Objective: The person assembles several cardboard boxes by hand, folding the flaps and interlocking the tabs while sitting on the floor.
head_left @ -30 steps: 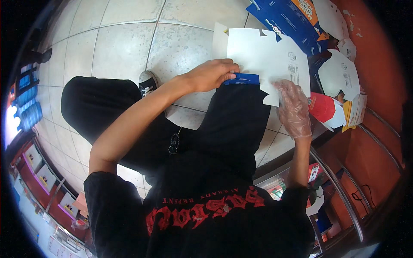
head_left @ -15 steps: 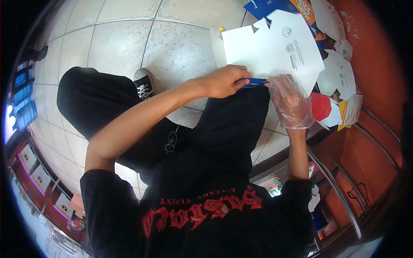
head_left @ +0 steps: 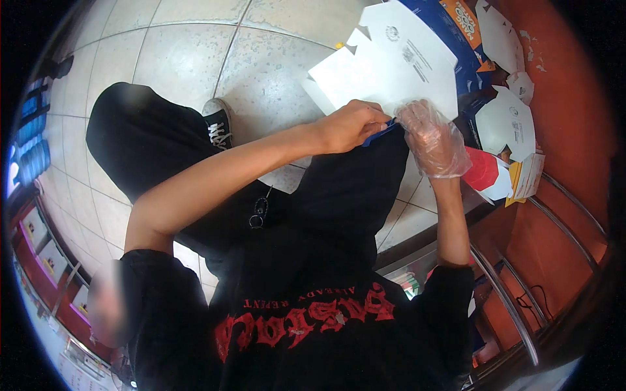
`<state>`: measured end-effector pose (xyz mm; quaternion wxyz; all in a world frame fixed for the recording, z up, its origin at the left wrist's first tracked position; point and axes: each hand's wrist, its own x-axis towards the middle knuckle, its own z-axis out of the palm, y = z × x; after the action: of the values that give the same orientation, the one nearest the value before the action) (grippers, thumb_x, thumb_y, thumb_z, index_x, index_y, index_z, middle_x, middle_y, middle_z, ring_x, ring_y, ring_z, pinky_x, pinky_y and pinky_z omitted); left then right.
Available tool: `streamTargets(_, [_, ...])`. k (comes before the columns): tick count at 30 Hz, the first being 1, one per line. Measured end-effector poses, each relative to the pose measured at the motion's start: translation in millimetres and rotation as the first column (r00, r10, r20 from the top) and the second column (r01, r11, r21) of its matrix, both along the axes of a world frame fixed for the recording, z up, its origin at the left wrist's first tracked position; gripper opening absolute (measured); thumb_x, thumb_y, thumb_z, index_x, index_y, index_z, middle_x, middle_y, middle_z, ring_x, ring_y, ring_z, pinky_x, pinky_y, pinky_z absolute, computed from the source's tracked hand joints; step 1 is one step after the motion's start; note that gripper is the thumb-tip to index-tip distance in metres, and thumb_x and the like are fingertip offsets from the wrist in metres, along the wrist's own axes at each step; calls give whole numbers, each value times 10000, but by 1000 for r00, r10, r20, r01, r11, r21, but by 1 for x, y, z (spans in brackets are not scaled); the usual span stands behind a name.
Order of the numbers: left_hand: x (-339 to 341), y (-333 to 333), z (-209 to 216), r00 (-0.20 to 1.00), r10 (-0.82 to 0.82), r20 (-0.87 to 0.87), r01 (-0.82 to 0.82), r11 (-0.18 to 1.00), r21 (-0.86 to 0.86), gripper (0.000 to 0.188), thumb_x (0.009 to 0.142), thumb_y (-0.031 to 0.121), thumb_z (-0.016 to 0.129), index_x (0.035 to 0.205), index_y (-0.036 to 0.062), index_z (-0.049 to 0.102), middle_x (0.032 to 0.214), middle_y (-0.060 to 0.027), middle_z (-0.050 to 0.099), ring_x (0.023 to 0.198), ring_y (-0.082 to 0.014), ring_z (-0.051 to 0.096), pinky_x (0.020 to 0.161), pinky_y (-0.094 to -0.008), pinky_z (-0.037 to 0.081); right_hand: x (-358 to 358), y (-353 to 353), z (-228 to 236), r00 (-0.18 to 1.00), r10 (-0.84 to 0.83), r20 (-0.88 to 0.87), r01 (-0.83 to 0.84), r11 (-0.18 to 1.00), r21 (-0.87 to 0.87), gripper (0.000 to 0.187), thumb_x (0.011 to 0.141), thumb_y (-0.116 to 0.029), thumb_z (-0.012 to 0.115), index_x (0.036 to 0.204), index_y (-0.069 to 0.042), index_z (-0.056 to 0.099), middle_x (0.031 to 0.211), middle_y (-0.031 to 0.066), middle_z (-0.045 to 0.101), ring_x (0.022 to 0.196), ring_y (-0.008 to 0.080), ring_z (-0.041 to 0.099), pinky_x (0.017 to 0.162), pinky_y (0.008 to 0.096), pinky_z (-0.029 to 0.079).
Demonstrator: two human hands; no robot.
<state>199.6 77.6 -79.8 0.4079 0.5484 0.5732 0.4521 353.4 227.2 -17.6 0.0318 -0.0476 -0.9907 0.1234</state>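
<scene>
A white flat cardboard carton blank (head_left: 391,72) with cut notches and a blue underside slants up and away from my lap, over my right knee. My bare left hand (head_left: 355,125) pinches its near edge, where a strip of the blue side shows between thumb and fingers. Right beside it, my right hand (head_left: 432,140), in a clear plastic glove, has its fingers bent closed over the same edge. The glove's wrinkles partly veil those fingers. Both hands are close together above my black trousers (head_left: 365,176).
More flat cartons (head_left: 505,124) lie at the right by an orange wall (head_left: 561,98), with a blue and orange printed one (head_left: 463,26) farther back. A red-and-white carton piece (head_left: 486,174) lies beyond my right wrist. Metal rails (head_left: 505,306) curve at the lower right. Pale tiles (head_left: 169,58) cover the floor.
The carton has shifted left and away and turned counterclockwise, its left end dipping nearer. My right hand has moved slightly up and left with it. A blurred shape shows by my left sleeve.
</scene>
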Motion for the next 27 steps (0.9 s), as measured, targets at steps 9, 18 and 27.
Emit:
streamTargets(9, [-8,3,-1,999,-23,36,30,981,-194,204,982,129,633,1087,-31,702,998,-210,712,914,-290,688,842,-387,524,-4,1,-8,992,123,-19,-123,991,-48,250,819,66,624,1037,-55,633,981,116,644,873,316,674,684,416,577])
streamTargets(18, [-7,3,6,997,33,66,-18,976,-217,269,960,194,677,1126,-15,714,1022,-215,730,944,-290,700,867,-395,523,7,-9,-40,966,-158,-204,70,921,-382,426,818,148,587,1170,-75,675,1111,140,703,994,338,686,831,406,570])
streamTargets(27, [-2,-15,16,986,148,-72,-161,962,-223,233,918,130,705,1104,-6,734,910,-200,738,766,-293,723,733,-388,559,9,-16,-45,940,-263,-215,172,915,-365,411,847,128,599,1162,-120,691,1140,114,692,1029,319,680,843,392,574])
